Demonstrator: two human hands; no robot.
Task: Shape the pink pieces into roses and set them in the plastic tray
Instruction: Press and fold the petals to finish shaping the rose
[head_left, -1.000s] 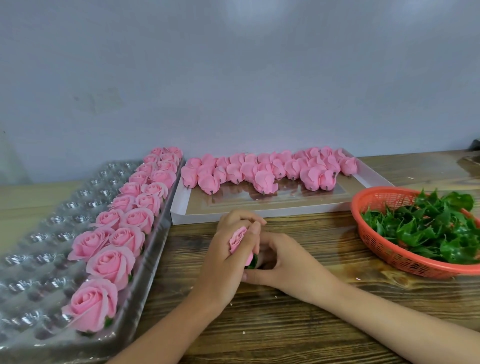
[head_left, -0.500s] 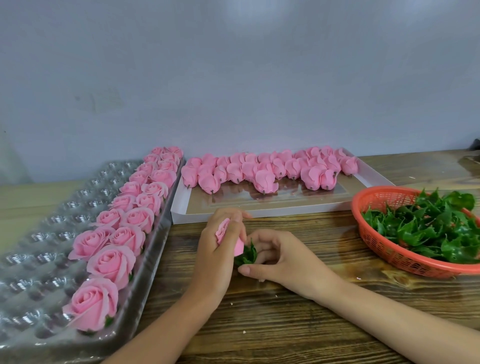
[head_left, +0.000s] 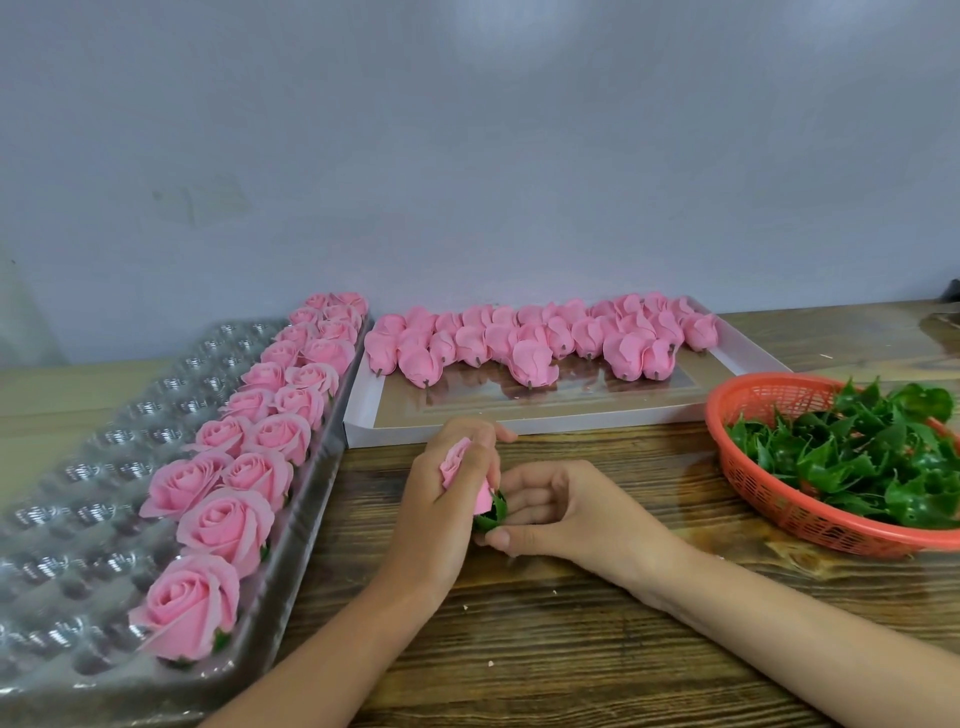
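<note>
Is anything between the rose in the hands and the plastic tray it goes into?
Only bare wooden table lies between the rose, held in the left hand, and the plastic tray. Finished roses fill the tray's near columns, so most empty wells lie beyond them.

The left hand covers most of the pink piece. The plastic tray runs off the left and near edges; the basket is cut off at the right.
</note>
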